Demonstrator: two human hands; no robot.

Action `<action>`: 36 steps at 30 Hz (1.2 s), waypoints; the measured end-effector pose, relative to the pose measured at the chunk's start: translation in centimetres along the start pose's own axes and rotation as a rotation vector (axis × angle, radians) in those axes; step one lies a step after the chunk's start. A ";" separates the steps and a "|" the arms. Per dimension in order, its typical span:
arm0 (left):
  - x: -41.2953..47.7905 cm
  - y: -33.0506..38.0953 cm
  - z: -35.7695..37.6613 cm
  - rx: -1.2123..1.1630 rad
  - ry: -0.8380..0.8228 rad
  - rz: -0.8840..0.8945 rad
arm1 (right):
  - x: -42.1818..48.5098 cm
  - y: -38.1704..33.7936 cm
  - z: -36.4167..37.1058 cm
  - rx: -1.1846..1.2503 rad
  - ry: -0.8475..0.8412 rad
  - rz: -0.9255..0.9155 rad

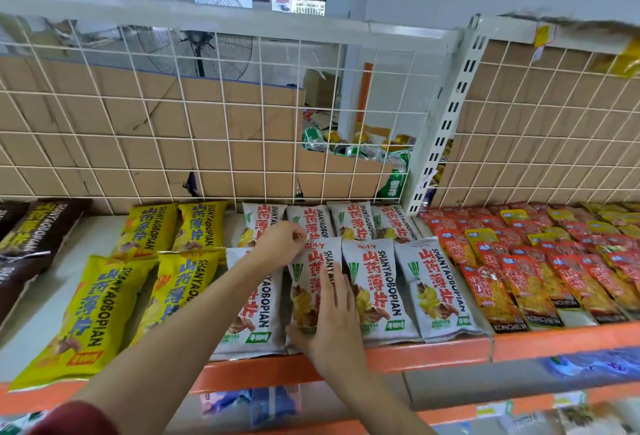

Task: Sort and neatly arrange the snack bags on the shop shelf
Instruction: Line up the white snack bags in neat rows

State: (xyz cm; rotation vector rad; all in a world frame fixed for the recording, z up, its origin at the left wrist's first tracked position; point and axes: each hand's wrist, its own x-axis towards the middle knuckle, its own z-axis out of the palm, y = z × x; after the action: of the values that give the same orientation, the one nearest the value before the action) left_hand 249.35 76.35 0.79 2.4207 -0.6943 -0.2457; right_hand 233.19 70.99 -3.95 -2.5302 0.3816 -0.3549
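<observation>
The white bag [312, 270] held between the left hand [280, 242] and the right hand [334, 316] says "SHANYAOBOPIAN" in dark letters. Big red Chinese signs, 山药薄片, run beside that word. The other white bags [375, 282] just right of the hands show the same word and signs. The yellow bags [86, 310] left of the hands say "SHANYAOBOPIAN" too, with blue Chinese signs. The brown bags [45, 226] far to the left carry the same word in pale letters. The red packets [509, 296] far to the right say "KONCHEW" in white at the bottom.
</observation>
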 end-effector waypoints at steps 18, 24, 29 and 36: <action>3.0 -0.4 0.8 -0.039 -0.118 0.055 | -1.0 -1.5 0.5 -0.104 -0.011 0.120; 3.1 -0.2 1.1 -0.075 -0.098 0.052 | -1.0 -1.8 0.2 -0.146 -0.058 0.157; 3.4 -0.2 1.2 -0.070 -0.095 0.054 | -0.9 -1.9 0.3 -0.146 -0.062 0.181; 3.3 -0.4 1.6 -0.067 -0.066 0.046 | -0.9 -2.2 -0.1 -0.135 -0.078 0.203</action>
State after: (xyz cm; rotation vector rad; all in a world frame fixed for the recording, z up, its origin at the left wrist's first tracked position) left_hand 251.82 74.03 -0.80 2.3396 -0.7579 -0.3261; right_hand 232.70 73.01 -2.78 -2.5966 0.6455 -0.1560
